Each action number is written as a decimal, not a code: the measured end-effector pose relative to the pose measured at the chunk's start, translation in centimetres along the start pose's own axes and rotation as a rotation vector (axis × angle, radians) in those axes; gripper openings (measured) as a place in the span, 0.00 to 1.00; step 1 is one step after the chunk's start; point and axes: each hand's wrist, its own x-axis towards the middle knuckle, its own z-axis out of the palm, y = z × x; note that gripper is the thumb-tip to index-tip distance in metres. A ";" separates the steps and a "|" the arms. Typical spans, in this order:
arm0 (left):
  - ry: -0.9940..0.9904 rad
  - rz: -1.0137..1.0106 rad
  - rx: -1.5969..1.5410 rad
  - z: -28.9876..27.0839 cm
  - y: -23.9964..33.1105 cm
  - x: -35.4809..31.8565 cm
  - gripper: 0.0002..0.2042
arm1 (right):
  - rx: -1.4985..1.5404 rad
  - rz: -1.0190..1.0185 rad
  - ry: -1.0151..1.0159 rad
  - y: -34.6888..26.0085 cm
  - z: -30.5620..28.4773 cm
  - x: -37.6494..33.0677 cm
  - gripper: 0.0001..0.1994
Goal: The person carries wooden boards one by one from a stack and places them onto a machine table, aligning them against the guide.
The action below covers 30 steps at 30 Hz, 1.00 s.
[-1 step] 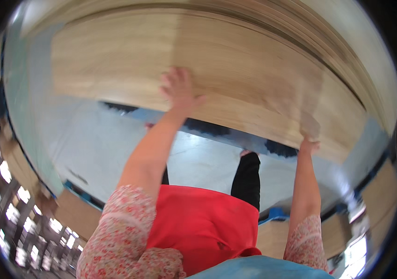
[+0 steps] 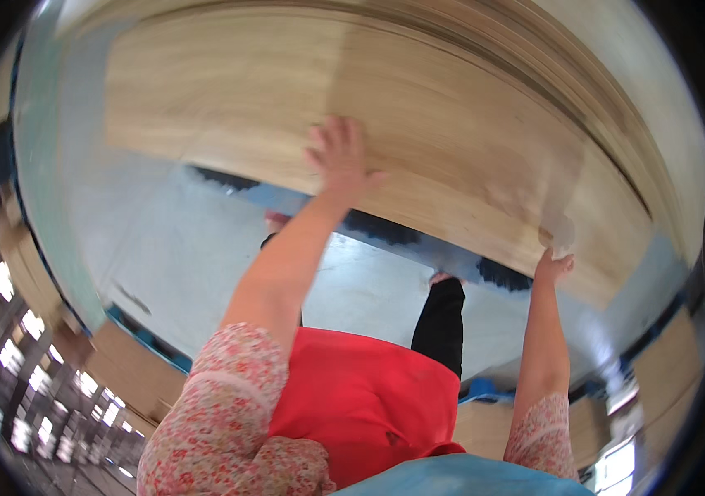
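A long, pale wooden board [image 2: 228,91] lies across the view in front of me. My left hand [image 2: 341,154] rests flat on its face near the middle, fingers spread and a little blurred. By the board's near edge, towards its right end, is my right hand [image 2: 554,265]. Its thumb sticks out, and the fingers are bent over a pale, blurred piece [image 2: 558,236] against the board. What that piece is, I cannot make out. A dark band, like a shadow, runs up the wood from it.
More long boards [image 2: 526,45] are stacked along the far side. Dark, ragged-edged patches [image 2: 381,227] show below the board's near edge. My feet are on the pale grey floor [image 2: 195,240]. Brown stacks on blue pallets [image 2: 142,339] stand behind me at left and right.
My left hand has shifted slightly to the right in the picture. The right hand and the pale piece sit slightly lower and further right. The whole view has turned a little.
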 end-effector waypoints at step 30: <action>0.804 -0.317 -2.498 -3.9 -35.3 1.9 0.40 | 0.136 -1.175 -0.403 -78.3 -0.9 -23.4 0.34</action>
